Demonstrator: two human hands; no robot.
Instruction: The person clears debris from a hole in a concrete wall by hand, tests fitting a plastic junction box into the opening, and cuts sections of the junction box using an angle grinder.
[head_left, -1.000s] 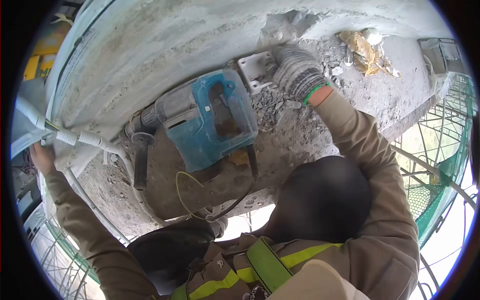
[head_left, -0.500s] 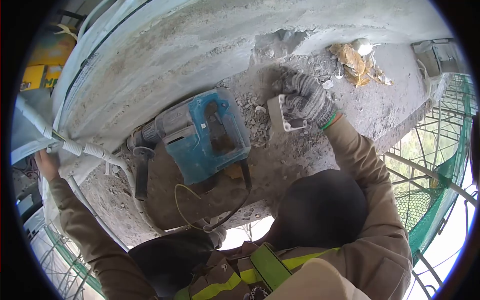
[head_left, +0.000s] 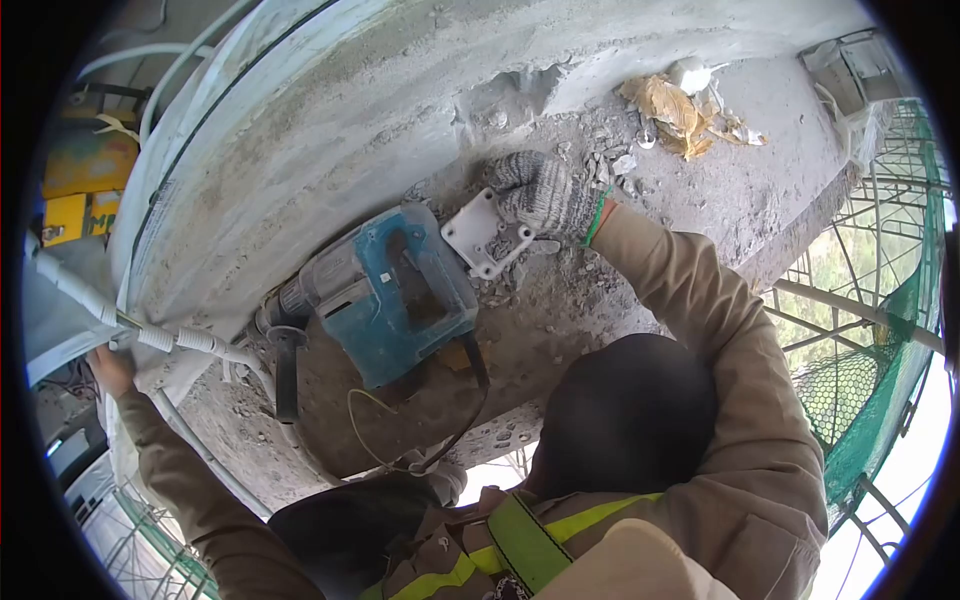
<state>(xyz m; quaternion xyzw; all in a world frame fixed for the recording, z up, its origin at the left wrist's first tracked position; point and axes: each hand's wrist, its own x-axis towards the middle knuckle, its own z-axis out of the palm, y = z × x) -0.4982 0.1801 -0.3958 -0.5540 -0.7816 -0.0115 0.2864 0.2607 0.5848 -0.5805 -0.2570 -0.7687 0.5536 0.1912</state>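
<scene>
Left hand: the bare hand (head_left: pixel 112 370) is reaching to the sheeting's edge beside the conduit (head_left: pixel 205 342); its fingers are mostly hiding, so their grip cannot be told. Leaning on the conduit could pull it loose.
Drill: it (head_left: pixel 365 330) is lying on its side on the ledge (head_left: pixel 745 150); a knock could shift it towards the open edge.
Cord: it (head_left: pixel 480 368) is curving down near the knees; a moving leg could snag it and drag the drill.
Box: the white box (head_left: pixel 487 235) is sitting just beside the drill's rear, over rubble (head_left: pixel 610 160); loose chips could be tipping it or getting inside.
Right hand: the gloved hand (head_left: pixel 555 200) is gripping the box's near side, fingers curling around it; dusty knit could slip.
Netting: it (head_left: pixel 880 390) is hanging beyond the ledge, where stray chips could drop.
</scene>
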